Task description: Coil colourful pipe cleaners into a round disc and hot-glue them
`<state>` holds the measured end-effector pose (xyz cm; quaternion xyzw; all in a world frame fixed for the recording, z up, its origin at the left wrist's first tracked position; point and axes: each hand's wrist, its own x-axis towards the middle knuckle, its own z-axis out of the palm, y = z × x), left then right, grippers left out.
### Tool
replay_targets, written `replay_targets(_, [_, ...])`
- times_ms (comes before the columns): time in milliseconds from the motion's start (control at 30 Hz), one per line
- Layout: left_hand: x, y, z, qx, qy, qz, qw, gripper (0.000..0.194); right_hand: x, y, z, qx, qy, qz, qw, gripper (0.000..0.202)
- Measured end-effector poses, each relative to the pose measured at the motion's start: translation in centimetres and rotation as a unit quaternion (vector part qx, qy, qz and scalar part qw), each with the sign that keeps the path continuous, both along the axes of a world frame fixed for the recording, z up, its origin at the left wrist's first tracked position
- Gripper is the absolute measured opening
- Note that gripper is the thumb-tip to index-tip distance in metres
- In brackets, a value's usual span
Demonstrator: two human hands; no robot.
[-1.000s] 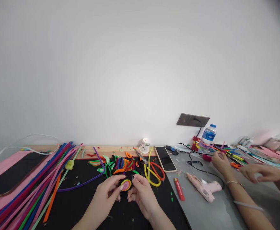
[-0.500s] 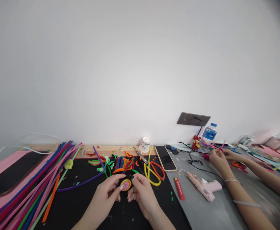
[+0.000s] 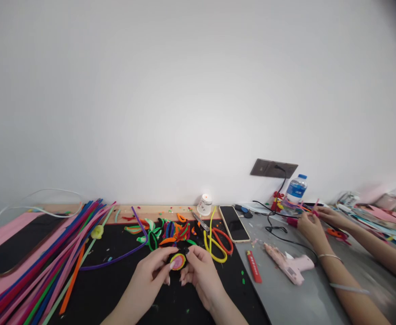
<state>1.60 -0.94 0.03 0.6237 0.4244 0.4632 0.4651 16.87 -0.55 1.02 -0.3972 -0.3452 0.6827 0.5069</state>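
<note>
Between my hands, low over the black mat (image 3: 110, 293), is a small round coil of pipe cleaner (image 3: 178, 262), pink in the middle with yellow and orange rings. My left hand (image 3: 152, 271) pinches the coil by its left edge, thumb in front. Close on its right side, my right hand (image 3: 200, 273) has thumb and forefinger pressed together at a dark strand by the coil's edge; part of that strand is hidden. Just beyond lie several bent pipe-cleaner pieces (image 3: 175, 231) in orange, green and other colours.
Long pipe cleaners (image 3: 72, 253) lie in a bundle at left. Rightward are a white paper cup (image 3: 204, 205), scissors (image 3: 201, 221), a phone (image 3: 234, 224), a red box (image 3: 254, 266), a pink glue gun (image 3: 291, 266) and a water bottle (image 3: 295, 192). A co-worker's hands (image 3: 315, 230) handle pink pieces.
My hands and the coil stay almost still. At right, the co-worker's hands have shifted slightly, with the far hand moving a little to the right.
</note>
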Motion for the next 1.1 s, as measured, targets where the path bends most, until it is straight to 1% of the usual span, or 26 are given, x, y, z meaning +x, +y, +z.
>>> replay_targets(133, [0.0, -0.1, 0.0, -0.006, 0.003, 0.003, 1.0, 0.027, -0.1, 0.1, -0.1, 0.016, -0.038, -0.011, 0.999, 0.036])
replay_targets(300, [0.1, -0.2, 0.8, -0.025, -0.013, 0.012, 1.0, 0.029, 0.0, 0.3, -0.2, 0.085, -0.145, -0.052, 0.984, 0.039])
replay_targets(400, [0.2, -0.3, 1.2, -0.038, -0.028, 0.015, 0.999, 0.029, 0.2, 0.2, 0.0, 0.129, -0.213, -0.063, 0.966, 0.036])
replay_targets(533, [0.2, -0.3, 1.3, -0.047, -0.042, 0.018, 0.998, 0.028, 0.5, -0.3, 0.6, 0.192, -0.311, -0.068, 0.928, 0.029])
replay_targets(633, [0.3, -0.3, 1.4, -0.059, -0.051, 0.013, 0.997, 0.028, 0.8, -0.5, 1.1, 0.232, -0.348, -0.065, 0.906, 0.027])
replay_targets(733, [0.4, -0.3, 1.6, -0.075, -0.065, 0.006, 0.995, 0.027, 1.1, -0.4, 1.3, 0.258, -0.369, -0.048, 0.892, 0.025])
replay_targets(833, [0.4, -0.2, 1.4, -0.096, -0.075, -0.007, 0.993, 0.024, 1.4, -0.3, 1.3, 0.259, -0.37, -0.021, 0.892, 0.023])
replay_targets(933, [0.4, 0.0, 0.9, -0.113, -0.092, -0.02, 0.989, 0.025, 1.6, -0.3, 1.4, 0.246, -0.365, 0.007, 0.898, 0.022])
replay_targets(1033, [0.3, 0.2, 0.4, -0.127, -0.109, -0.031, 0.985, 0.026, 1.8, -0.3, 1.5, 0.243, -0.366, 0.02, 0.898, 0.022])
replay_targets(1100, [0.4, 0.3, 0.4, -0.143, -0.116, -0.034, 0.982, 0.027, 1.8, -0.3, 1.6, 0.239, -0.363, 0.031, 0.9, 0.022])
